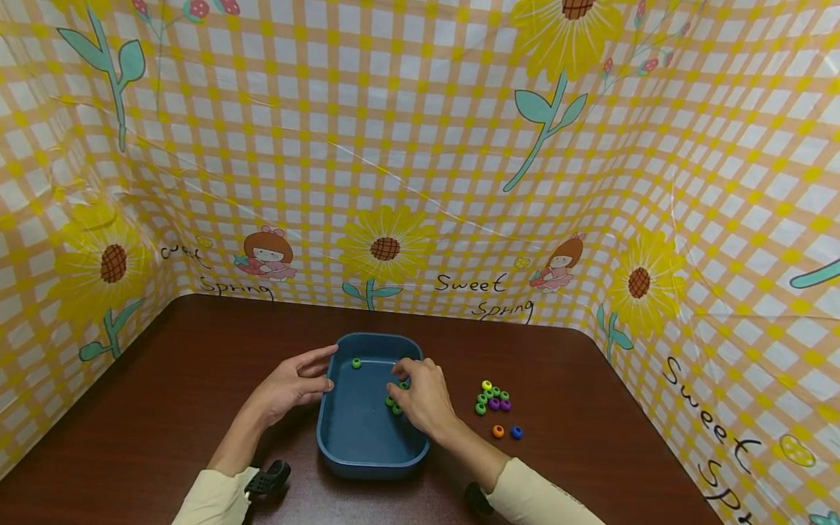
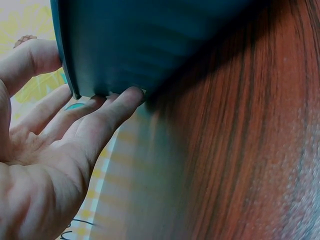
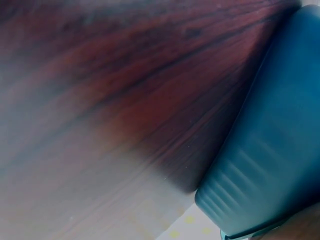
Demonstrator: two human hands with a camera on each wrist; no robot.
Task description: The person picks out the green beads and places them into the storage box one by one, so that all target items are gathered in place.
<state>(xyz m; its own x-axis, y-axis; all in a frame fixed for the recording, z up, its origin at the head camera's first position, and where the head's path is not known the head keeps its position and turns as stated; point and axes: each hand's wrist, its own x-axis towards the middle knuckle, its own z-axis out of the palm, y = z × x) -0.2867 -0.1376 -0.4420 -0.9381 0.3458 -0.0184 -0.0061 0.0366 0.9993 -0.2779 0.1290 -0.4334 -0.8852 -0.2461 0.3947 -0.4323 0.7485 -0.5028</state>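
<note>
A blue rectangular box (image 1: 367, 445) stands on the table. My left hand (image 1: 292, 386) touches its left side, fingers spread and mostly straight; in the left wrist view, fingertips of the left hand (image 2: 55, 150) rest against the box wall (image 2: 120, 45). My right hand (image 1: 423, 397) reaches over the right rim into the box, thumb and forefinger parted. Several green beads (image 1: 397, 410) lie by its fingertips, partly hidden by the hand. A single green bead (image 1: 356, 363) lies near the box's far left corner. The right wrist view shows mainly the box's outer wall (image 3: 265, 150).
Right of the box, a cluster on the table holds several green beads (image 1: 481, 410), a yellow bead (image 1: 486, 385) and two purple beads (image 1: 494, 403). Nearer lie an orange bead (image 1: 498, 432) and a blue bead (image 1: 517, 432). A checked cloth (image 1: 420, 160) walls the table's back and sides.
</note>
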